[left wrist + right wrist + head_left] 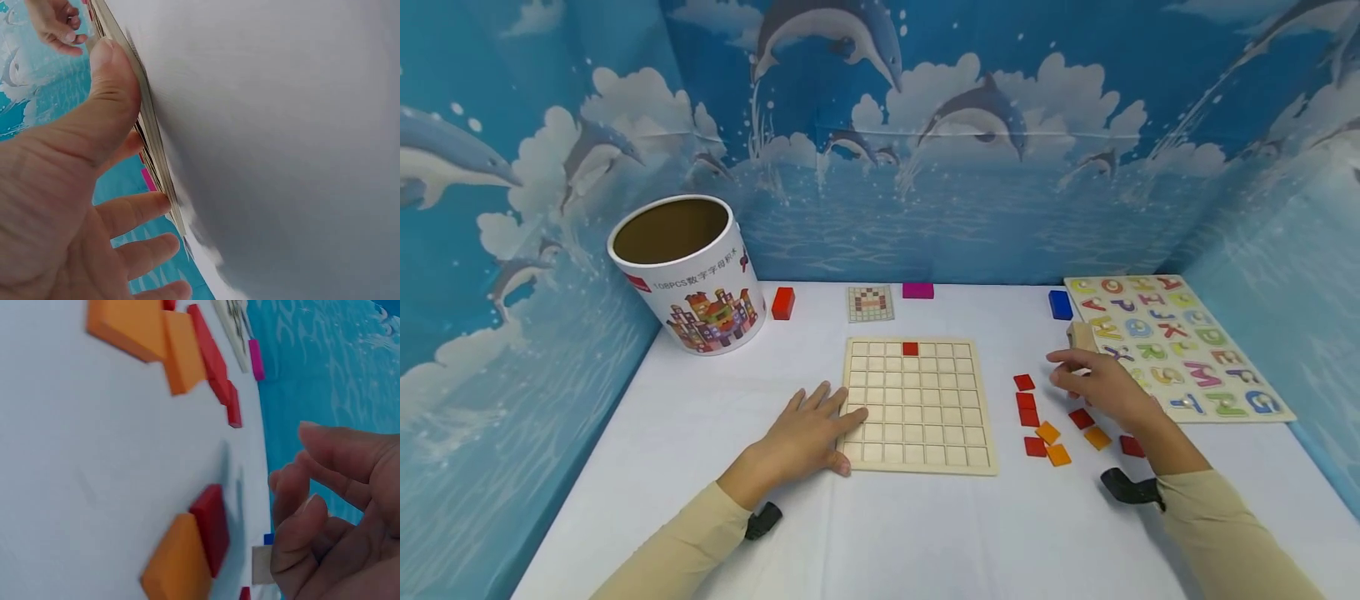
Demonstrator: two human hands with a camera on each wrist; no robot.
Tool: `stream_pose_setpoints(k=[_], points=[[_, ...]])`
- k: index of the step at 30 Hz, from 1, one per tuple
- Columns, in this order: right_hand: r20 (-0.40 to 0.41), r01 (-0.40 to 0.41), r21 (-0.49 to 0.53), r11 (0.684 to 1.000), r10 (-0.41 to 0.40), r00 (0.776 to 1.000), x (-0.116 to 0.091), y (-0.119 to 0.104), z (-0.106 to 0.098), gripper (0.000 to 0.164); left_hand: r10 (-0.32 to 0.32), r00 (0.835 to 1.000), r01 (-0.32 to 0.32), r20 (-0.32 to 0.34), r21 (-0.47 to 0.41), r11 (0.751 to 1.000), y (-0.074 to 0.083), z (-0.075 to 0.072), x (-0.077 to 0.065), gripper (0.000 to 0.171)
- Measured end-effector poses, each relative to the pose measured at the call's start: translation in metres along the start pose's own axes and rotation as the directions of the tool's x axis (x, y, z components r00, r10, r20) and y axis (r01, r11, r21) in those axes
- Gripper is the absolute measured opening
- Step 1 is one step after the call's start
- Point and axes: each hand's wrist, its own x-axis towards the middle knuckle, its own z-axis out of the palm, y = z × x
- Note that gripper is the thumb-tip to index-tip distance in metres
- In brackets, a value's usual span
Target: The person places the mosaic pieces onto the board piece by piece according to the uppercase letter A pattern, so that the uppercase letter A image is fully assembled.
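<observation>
A pale wooden grid board [925, 408] lies on the white table with one red square tile [911, 348] in its top row. My left hand [805, 433] rests at the board's left edge, fingers spread; in the left wrist view the thumb [112, 81] and a finger touch the rim. Over the table to the right hovers my right hand [1105, 387], its fingers loosely bent with nothing between them. Beneath and left of it lie several loose red tiles [1026, 401] and orange tiles [1097, 438]. A red tile [211, 528] appears below the fingers in the right wrist view.
At back left stands a large white bucket [715, 287]. Along the back are a red block [782, 303], a small pattern card [870, 304], a magenta block [918, 290] and a blue block [1061, 305]. A letter board [1247, 350] and a wooden block [1081, 336] lie right.
</observation>
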Motion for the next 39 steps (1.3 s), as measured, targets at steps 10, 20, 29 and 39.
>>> stream_pose_setpoints(k=[10, 20, 29, 39], points=[[0.047, 0.003, -0.126, 0.992, 0.003, 0.999, 0.014, -0.010, 0.015, 0.044, -0.005, 1.000, 0.005, 0.003, -0.010, 1.000, -0.001, 0.003, 0.000, 0.088], [0.077, 0.010, -0.170, 0.985, 0.003, 0.997, 0.021, -0.006, 0.021, 0.040, -0.008, 1.000, 0.008, -0.002, 0.005, 1.000, 0.003, 0.000, -0.001, 0.089], [0.031, -0.036, -0.214, 0.976, 0.043, 0.999, 0.024, -0.006, 0.022, 0.039, 0.003, 1.000, -0.003, -0.014, 0.023, 1.000, 0.003, 0.001, -0.001, 0.087], [0.035, 0.031, -0.207, 0.978, -0.024, 0.999, 0.029, -0.011, 0.022, 0.044, -0.006, 1.000, 0.006, -0.016, 0.007, 1.000, 0.005, 0.000, -0.002, 0.085]])
